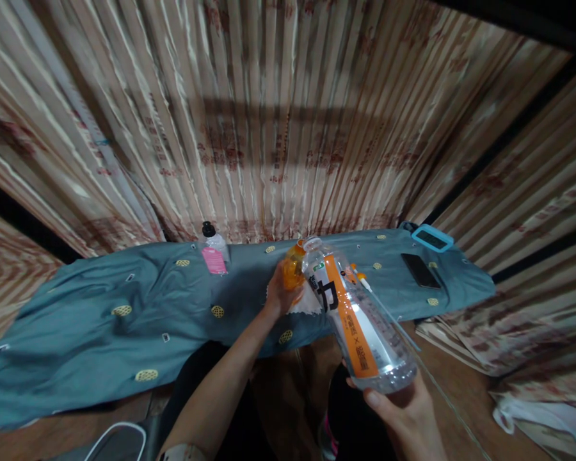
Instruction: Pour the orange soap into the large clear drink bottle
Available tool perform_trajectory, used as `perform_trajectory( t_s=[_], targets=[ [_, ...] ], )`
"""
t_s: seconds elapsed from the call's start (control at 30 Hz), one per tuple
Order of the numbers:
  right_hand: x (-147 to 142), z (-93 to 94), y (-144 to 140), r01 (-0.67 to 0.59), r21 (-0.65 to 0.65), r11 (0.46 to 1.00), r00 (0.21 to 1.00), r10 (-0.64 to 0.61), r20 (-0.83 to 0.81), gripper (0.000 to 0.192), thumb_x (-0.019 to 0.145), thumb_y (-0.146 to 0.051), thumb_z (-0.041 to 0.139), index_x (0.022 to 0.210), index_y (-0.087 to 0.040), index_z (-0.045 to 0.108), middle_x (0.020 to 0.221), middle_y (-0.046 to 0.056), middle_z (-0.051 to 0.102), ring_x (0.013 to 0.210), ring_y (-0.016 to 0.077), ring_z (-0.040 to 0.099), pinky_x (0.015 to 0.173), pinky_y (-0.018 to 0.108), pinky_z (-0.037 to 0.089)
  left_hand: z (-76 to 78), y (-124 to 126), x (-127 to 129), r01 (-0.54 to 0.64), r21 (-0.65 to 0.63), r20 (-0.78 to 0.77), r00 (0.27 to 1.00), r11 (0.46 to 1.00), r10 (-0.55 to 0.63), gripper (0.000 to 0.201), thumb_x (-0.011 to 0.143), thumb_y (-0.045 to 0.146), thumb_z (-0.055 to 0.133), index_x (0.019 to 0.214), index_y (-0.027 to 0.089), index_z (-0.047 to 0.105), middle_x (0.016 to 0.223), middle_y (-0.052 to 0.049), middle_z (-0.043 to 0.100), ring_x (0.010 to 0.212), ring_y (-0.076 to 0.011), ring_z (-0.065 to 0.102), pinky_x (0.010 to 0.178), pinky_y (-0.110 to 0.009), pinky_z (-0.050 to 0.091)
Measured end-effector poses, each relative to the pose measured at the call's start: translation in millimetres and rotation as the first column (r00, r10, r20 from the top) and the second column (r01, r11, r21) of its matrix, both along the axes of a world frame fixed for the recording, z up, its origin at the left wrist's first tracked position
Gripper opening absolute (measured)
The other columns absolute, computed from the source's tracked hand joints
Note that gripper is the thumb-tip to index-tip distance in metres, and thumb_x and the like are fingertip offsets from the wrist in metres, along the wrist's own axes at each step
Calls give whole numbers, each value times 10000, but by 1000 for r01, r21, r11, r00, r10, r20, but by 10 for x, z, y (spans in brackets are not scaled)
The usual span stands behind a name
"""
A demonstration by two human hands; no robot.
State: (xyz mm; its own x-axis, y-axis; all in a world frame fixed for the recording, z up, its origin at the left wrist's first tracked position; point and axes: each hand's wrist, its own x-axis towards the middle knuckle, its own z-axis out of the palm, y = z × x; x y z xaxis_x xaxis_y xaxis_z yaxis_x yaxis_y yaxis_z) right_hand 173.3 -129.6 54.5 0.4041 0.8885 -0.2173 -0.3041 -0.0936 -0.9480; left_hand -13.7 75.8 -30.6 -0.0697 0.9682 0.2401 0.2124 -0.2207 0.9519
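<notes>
My left hand (277,296) is wrapped round a small bottle of orange colour (294,267) above the bench. In my right hand (406,413) is a large clear plastic bottle (360,320) with an orange and silver label, gripped near its base. It tilts away from me, and its uncapped mouth is right beside the top of the orange bottle; I cannot tell whether they touch. A ragged white tissue (308,303) shows below my left hand. Behind the large bottle are a small orange piece (361,276) and a thin stick-like thing with a white end (365,284).
The narrow bench has a blue-green cloth (173,288). A pump bottle with a pink label (214,256) stands left; a dark phone (420,271) and a blue-framed digital clock (432,237) are right. Striped curtains (278,128) hang behind and at both sides.
</notes>
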Motion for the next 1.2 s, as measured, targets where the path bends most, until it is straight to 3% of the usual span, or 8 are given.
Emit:
perform_trajectory(
  t_s=[0.23, 0.43, 0.6, 0.77, 0.93, 1.1, 1.2],
  targets=[
    [6, -42, -2, 10, -7, 1000, 999, -10, 31, 1062, 402, -453, 1056, 1321, -230, 573, 983, 49, 836, 749, 250, 792, 752, 354, 640, -50, 20, 9, -19, 46, 33, 999, 999, 17, 682, 649, 149, 856, 1285, 220, 620, 1271, -79, 744, 1162, -298, 719, 1050, -462, 563],
    [38, -60, -1, 31, -2, 1000, 995, -31, 95, 957, 400, -437, 1041, 1230, -241, 609, 1111, 51, 816, 797, 220, 772, 804, 330, 632, -60, 13, 15, -19, 37, 34, 999, 999, 18, 694, 644, 140, 856, 1286, 219, 603, 1236, -60, 742, 1137, -284, 718, 1050, -463, 563],
    [34, -69, 0, 21, -16, 1000, 997, -20, 79, 957, 414, -428, 1040, 1230, -249, 574, 1065, 35, 814, 741, 212, 769, 752, 327, 642, -70, 15, 25, -26, 29, 47, 999, 999, 25, 703, 642, 117, 862, 1286, 240, 608, 1227, -49, 746, 1127, -282, 719, 1036, -446, 571],
    [46, -98, -6, 36, -10, 999, 991, -34, 131, 954, 407, -426, 1040, 1232, -250, 595, 1206, 68, 797, 957, 252, 788, 858, 327, 629, -79, 25, 11, -3, 48, 27, 1000, 999, 1, 710, 651, 129, 846, 1305, 219, 583, 1255, -58, 733, 1136, -282, 713, 1052, -470, 569],
    [86, -99, -11, -19, -12, 1000, 991, 21, 129, 1005, 446, -458, 1029, 1312, -245, 567, 1087, 76, 828, 838, 291, 814, 783, 398, 668, -70, 23, 3, -2, 59, -12, 1000, 998, 2, 670, 678, 162, 834, 1295, 217, 580, 1221, -57, 746, 1097, -269, 722, 1012, -438, 581],
    [151, -145, 33, -38, -11, 999, 989, 39, 144, 967, 413, -410, 1038, 1246, -225, 583, 915, 64, 839, 872, 320, 834, 754, 350, 671, -63, 35, 11, 12, 100, 9, 1000, 995, -13, 643, 694, 191, 829, 1290, 219, 591, 1238, -73, 749, 1094, -269, 723, 1014, -430, 579],
    [172, -180, 55, -27, 0, 1000, 989, 27, 146, 953, 402, -424, 1031, 1220, -219, 590, 935, 80, 847, 842, 306, 835, 731, 335, 673, -64, 37, 11, 20, 113, 26, 999, 993, -23, 628, 698, 203, 831, 1280, 228, 596, 1225, -69, 749, 1077, -271, 722, 1006, -439, 581]
  ],
)
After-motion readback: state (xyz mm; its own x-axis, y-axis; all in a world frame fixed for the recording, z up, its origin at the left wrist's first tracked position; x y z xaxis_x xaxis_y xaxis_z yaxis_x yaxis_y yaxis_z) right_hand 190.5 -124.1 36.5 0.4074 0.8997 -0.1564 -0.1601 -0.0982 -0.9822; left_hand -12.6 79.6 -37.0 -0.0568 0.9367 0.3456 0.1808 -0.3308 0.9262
